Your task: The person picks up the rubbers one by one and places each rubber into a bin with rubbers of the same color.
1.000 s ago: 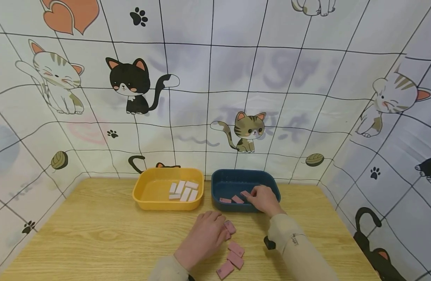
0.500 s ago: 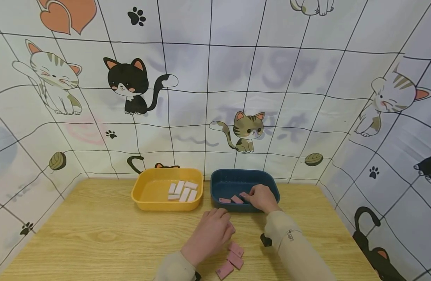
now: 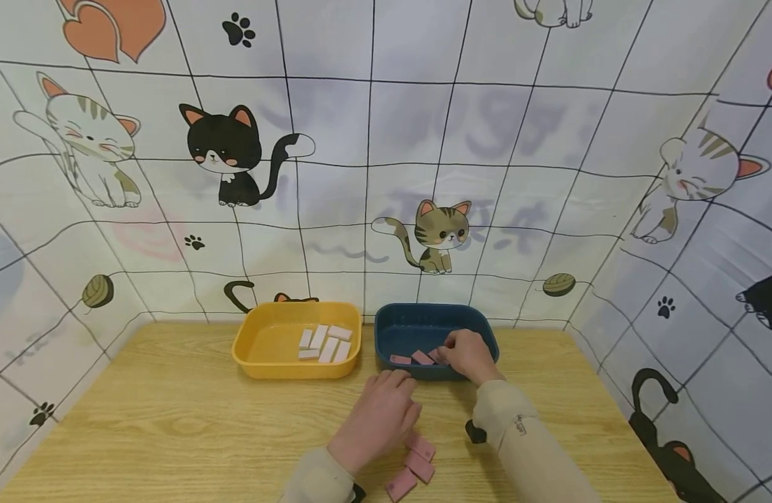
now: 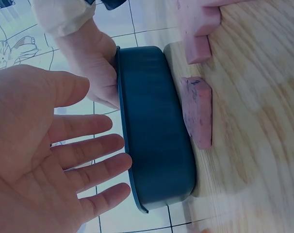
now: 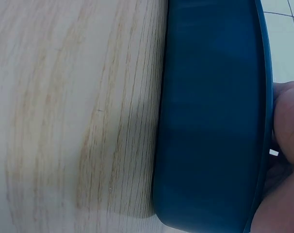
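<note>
My right hand [image 3: 469, 355] reaches over the near rim of the blue bin [image 3: 417, 316]. Its fingertips pinch a pink block [image 3: 433, 355] low inside, next to other pink blocks [image 3: 400, 360] there. My left hand [image 3: 376, 413] hovers over the table in front of the bin, its fingers extended and holding nothing in the left wrist view. Beneath it that view shows a loose pink block [image 4: 198, 114] with dark marks on one face, close to the bin wall. Several more pink blocks [image 3: 420, 467] lie in a row nearer the person. The bin wall hides much of the right fingers in the right wrist view.
A yellow bin [image 3: 250, 335] with several white blocks [image 3: 328, 348] stands left of the blue one. Both are near the back edge of the wooden table [image 3: 172, 419]. A cat-patterned sheet [image 3: 335, 195] rises behind and at the sides.
The right hand has lowered its pink block toward the others in the bin. The left hand has shifted right and up, now covering the loose pink blocks in front of the bin.
</note>
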`<state>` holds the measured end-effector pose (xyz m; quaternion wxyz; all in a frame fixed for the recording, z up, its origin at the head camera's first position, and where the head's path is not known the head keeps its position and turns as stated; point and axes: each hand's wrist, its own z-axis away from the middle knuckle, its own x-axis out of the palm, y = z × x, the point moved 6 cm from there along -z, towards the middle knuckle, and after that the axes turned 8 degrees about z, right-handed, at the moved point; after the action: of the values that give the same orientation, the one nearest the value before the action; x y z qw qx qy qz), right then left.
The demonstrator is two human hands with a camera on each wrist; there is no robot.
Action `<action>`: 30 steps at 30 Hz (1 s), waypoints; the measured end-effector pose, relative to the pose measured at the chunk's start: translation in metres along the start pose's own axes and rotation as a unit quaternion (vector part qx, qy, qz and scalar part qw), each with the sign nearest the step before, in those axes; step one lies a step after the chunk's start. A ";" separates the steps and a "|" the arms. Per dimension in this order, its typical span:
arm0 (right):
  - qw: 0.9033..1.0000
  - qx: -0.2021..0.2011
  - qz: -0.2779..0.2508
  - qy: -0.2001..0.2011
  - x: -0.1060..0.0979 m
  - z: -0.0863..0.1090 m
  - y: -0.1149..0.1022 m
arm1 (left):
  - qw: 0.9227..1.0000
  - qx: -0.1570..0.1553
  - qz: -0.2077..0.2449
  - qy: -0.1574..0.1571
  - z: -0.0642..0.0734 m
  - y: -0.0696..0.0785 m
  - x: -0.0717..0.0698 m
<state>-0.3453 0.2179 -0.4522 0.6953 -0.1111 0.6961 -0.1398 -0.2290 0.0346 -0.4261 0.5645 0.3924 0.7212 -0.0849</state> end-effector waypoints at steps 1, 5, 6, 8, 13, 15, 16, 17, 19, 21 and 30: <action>1.000 -0.006 -0.003 0.005 -0.001 0.001 -0.001 | 1.000 -0.002 0.003 0.000 0.000 -0.001 0.000; 0.999 -0.037 -0.011 0.028 -0.006 0.009 -0.005 | 1.000 -0.014 0.021 0.000 0.001 -0.004 -0.001; 0.998 -0.046 -0.012 0.033 -0.007 0.012 -0.007 | 1.000 -0.015 0.023 0.003 0.001 -0.005 -0.001; 0.997 -0.064 -0.013 0.043 -0.008 0.017 -0.010 | 1.000 -0.016 0.022 0.012 0.002 -0.005 -0.003; 0.992 -0.092 -0.026 0.084 -0.011 0.029 -0.015 | 0.999 -0.011 0.015 0.033 0.004 -0.007 -0.005; 0.989 -0.100 -0.031 0.107 -0.013 0.034 -0.017 | 0.999 -0.014 0.018 0.034 0.005 -0.009 -0.005; 0.987 -0.105 -0.033 0.118 -0.014 0.037 -0.019 | 0.999 -0.017 0.021 0.034 0.005 -0.010 -0.005; 0.985 -0.111 -0.036 0.128 -0.016 0.040 -0.021 | 0.999 -0.020 0.026 0.034 0.006 -0.011 -0.006; 0.980 -0.123 -0.041 0.151 -0.018 0.046 -0.024 | 0.998 -0.024 0.034 0.036 0.006 -0.013 -0.006; 0.974 -0.136 -0.042 0.174 -0.020 0.051 -0.028 | 0.998 -0.022 0.035 0.042 0.007 -0.014 -0.007; 0.946 -0.207 -0.050 0.244 -0.026 0.077 -0.046 | 0.998 -0.019 0.030 0.050 0.012 -0.018 -0.010</action>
<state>-0.2696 0.1814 -0.4110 0.4582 -0.2497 0.8515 -0.0506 -0.2313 0.0108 -0.4267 0.5374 0.4068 0.7379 -0.0347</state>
